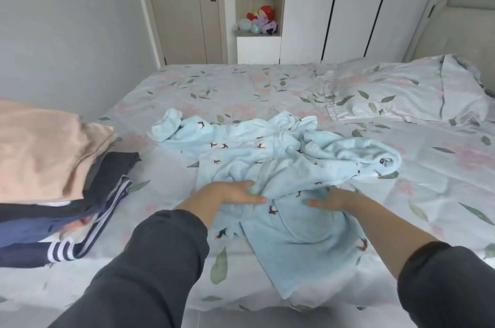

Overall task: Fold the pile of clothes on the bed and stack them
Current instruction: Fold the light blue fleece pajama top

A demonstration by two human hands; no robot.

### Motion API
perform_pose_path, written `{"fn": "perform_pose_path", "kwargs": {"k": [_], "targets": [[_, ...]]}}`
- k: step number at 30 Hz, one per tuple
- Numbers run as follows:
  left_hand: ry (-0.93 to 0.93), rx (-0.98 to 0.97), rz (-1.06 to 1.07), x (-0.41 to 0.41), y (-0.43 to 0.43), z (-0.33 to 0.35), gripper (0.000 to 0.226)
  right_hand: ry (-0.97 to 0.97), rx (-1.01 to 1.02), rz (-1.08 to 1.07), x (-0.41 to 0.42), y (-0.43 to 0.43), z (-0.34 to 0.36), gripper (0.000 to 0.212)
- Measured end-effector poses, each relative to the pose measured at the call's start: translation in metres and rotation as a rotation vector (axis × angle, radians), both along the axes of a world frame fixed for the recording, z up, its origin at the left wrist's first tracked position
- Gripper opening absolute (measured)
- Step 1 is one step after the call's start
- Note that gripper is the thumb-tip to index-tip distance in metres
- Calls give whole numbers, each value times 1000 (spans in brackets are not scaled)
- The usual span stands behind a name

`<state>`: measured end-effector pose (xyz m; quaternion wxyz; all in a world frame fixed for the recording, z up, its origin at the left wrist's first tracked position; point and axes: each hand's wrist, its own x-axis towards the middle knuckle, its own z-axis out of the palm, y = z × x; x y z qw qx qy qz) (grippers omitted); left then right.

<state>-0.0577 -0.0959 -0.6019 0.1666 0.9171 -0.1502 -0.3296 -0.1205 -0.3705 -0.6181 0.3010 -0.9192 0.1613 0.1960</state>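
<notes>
**Both hands flat on the blue robe**

At 9 o'clock your folded stack (45, 164) sits on the bed (203, 86), with a tan piece on top. Your left hand (233, 195) lies flat on the fluffy blue robe (267, 161), fingers straight, gripping nothing. The robe is crumpled in the middle of the bed. Your right hand (334, 200) presses it too, fingers straight, pointing to 9 o'clock. A pillow (401, 94) lies at 2 o'clock.
</notes>
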Motion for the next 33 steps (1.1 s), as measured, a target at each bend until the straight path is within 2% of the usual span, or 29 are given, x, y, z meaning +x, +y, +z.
{"fn": "perform_pose_path", "kwargs": {"k": [1, 2, 3, 4, 5, 7, 9, 11, 12, 13, 14, 16, 17, 18, 19, 21, 23, 26, 28, 31, 33], "targets": [[-90, 125, -117, -11, 0, -10, 108, -10, -158, 101, -8, 4, -8, 95], [-224, 220, -208, -21, 0, -17, 110, -49, -226, 147, -15, 8, -13, 91], [-333, 255, -243, -28, -1, -21, 105, -73, -205, 163, -19, 12, -15, 78], [-394, 223, -222, -33, -1, -22, 94, -56, -81, 123, -25, 14, -13, 62], [-432, 121, -166, -34, -2, -21, 77, -8, 121, 35, -29, 12, -7, 51], [-447, -193, 48, -34, -3, -14, 43, 93, 566, -107, -42, 4, 11, 42], [-363, -571, 279, -34, -5, 6, 29, 67, 838, -182, -52, -10, 25, 38], [-100, -880, 385, -34, -1, 23, 34, 44, 743, -166, -59, -21, 31, 32], [-23, -918, 392, -35, 4, 28, 33, 103, 557, -116, -64, -22, 34, 27], [-49, -867, 391, -36, 12, 30, 30, 170, 341, -58, -67, -22, 34, 27], [-157, -740, 412, -34, 23, 26, 27, 212, 176, -37, -68, -23, 32, 30], [-395, -343, 468, -34, 51, 12, 38, 206, 71, -55, -67, -18, 25, 38], [-399, -194, 472, -38, 64, 3, 49, 172, 58, -64, -67, -12, 20, 42], [-332, -151, 483, -44, 75, -5, 59, 140, 55, -78, -68, -5, 17, 43], [-235, -202, 502, -50, 82, -12, 67, 103, 81, -98, -69, 2, 12, 43], [-118, -367, 517, -63, 88, -20, 75, 17, 312, -217, -74, 17, 0, 39], [-36, -477, 524, -71, 87, -22, 68, -28, 590, -361, -79, 29, -7, 40], [308, -667, 595, -79, 78, -15, 58, 29, 776, -451, -82, 37, -8, 53], [449, -838, 657, -82, 71, -11, 56, 51, 883, -491, -83, 37, -5, 54], [559, -1086, 808, -82, 66, -11, 51, -5, 1047, -548, -81, 32, -1, 47], [527, -1138, 846, -83, 68, -16, 55, -21, 1118, -524, -83, 29, 4, 43]]}}
